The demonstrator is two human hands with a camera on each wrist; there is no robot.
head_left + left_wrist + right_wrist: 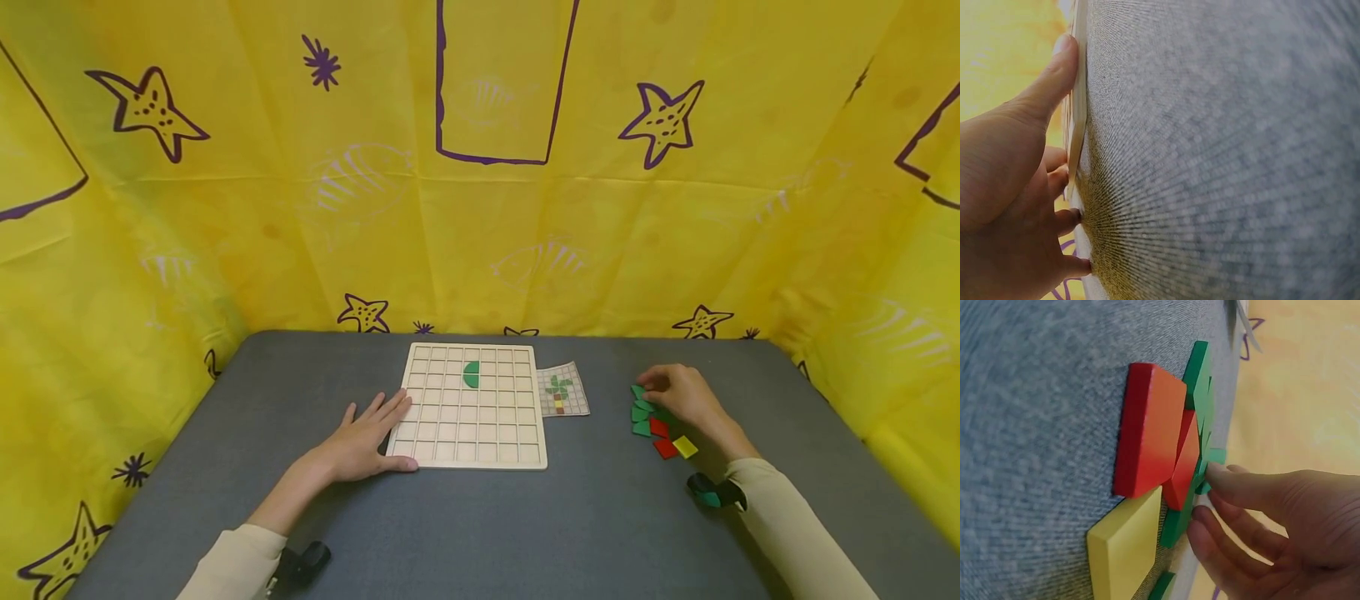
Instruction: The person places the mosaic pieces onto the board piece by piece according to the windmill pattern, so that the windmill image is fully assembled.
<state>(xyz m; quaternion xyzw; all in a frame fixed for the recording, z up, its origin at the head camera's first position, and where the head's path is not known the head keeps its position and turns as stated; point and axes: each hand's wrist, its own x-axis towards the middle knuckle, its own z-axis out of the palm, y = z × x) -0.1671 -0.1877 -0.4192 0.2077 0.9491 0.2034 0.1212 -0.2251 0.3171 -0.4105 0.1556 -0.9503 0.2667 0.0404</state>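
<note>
A pale wooden grid board lies flat, with two green quarter-round tiles on its upper middle cells. My left hand rests on the board's left edge, fingers spread and thumb near the lower left corner. In the left wrist view the thumb lies along the board's rim. To the right, my right hand pinches a green tile between thumb and fingertips at the far end of a loose group. That group has several green tiles, two red square tiles and a yellow square tile.
A printed pattern card lies against the board's right edge, showing a green, red and yellow figure on a grid. Grey cloth covers the table. A yellow curtain with sea drawings stands behind and at both sides.
</note>
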